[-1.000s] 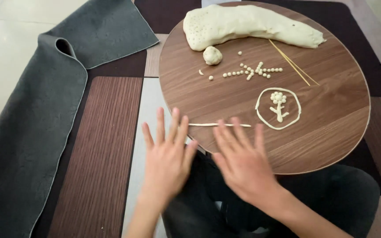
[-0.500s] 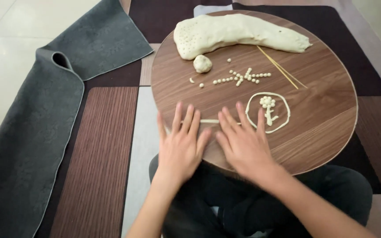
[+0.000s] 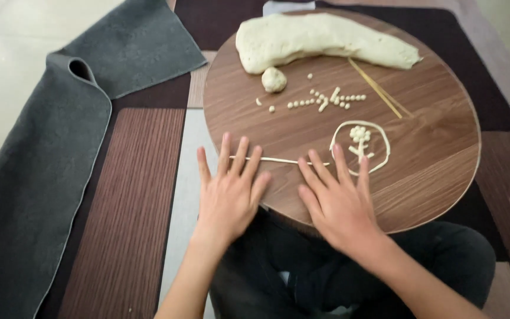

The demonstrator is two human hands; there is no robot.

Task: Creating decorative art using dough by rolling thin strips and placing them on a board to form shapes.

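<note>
A thin strand of pale dough (image 3: 281, 160) lies across the near part of a round wooden board (image 3: 432, 153). My left hand (image 3: 229, 190) is flat and spread, its fingertips on the strand's left end. My right hand (image 3: 336, 198) is flat too, fingers over the strand's right end and touching a dough ring with a small dough flower (image 3: 360, 145) inside. Farther back lie a big dough lump (image 3: 320, 38), a small dough ball (image 3: 274, 79) and a row of tiny dough beads (image 3: 326, 100).
Two thin wooden sticks (image 3: 379, 90) lie crossed at the board's right back. A grey mat (image 3: 48, 153) with a folded corner lies at the left on a brown and grey patchwork rug (image 3: 131, 195). My dark-trousered legs are under the board's near edge.
Both hands have slid forward onto the board and over the dough strand. The view has shifted a little, so the board sits higher and more central.
</note>
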